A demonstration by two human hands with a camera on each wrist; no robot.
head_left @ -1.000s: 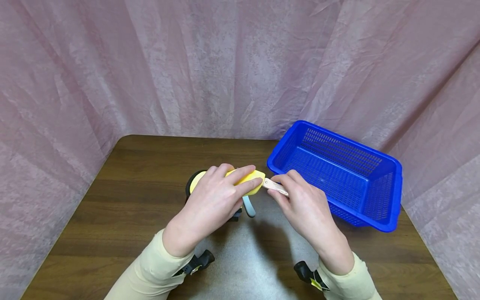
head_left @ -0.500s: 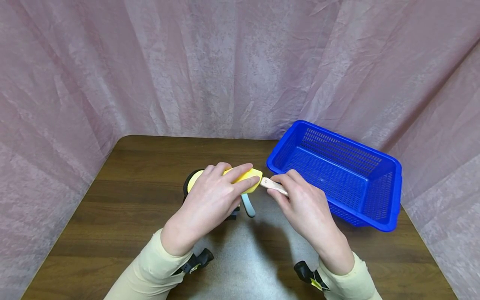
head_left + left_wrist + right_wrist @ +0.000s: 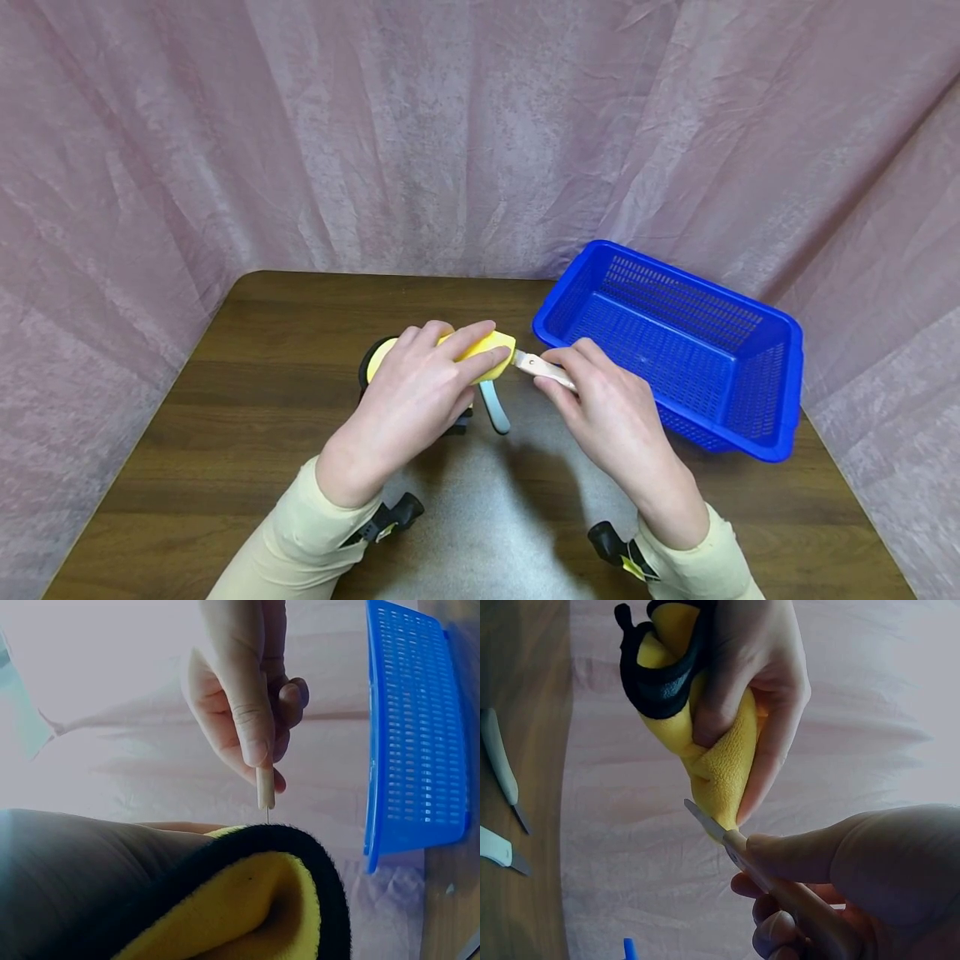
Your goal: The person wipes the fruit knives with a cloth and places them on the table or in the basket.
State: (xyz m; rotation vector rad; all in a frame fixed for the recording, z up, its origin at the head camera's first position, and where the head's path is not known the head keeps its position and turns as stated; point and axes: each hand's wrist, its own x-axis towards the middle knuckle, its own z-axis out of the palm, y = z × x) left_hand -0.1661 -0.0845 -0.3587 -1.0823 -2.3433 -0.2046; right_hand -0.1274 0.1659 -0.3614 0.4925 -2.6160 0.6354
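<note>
My left hand (image 3: pixel 420 375) grips a yellow cloth (image 3: pixel 727 769) with black edging, bunched between thumb and fingers. In my right hand (image 3: pixel 611 408) is a small knife (image 3: pixel 546 369) with a beige handle, pinched between thumb and fingers. Its short metal blade (image 3: pixel 705 819) points toward the left hand and lies against the cloth's end in the right wrist view. From the left wrist side, the blade shows as a thin line at the edge of the cloth (image 3: pixel 255 892). Part of the cloth is hidden under the left hand.
A blue plastic basket (image 3: pixel 720 429) stands at the right of the wooden table (image 3: pixel 292 333). On the table below the cloth lies a knife with a light blue handle (image 3: pixel 495 410). The right wrist view also shows a white-handled knife (image 3: pixel 495 846) there. Pink curtains hang behind.
The left hand and the cloth have shifted left and slightly up, away from the knife's handle, so more blade shows. The right hand has stayed in place.
</note>
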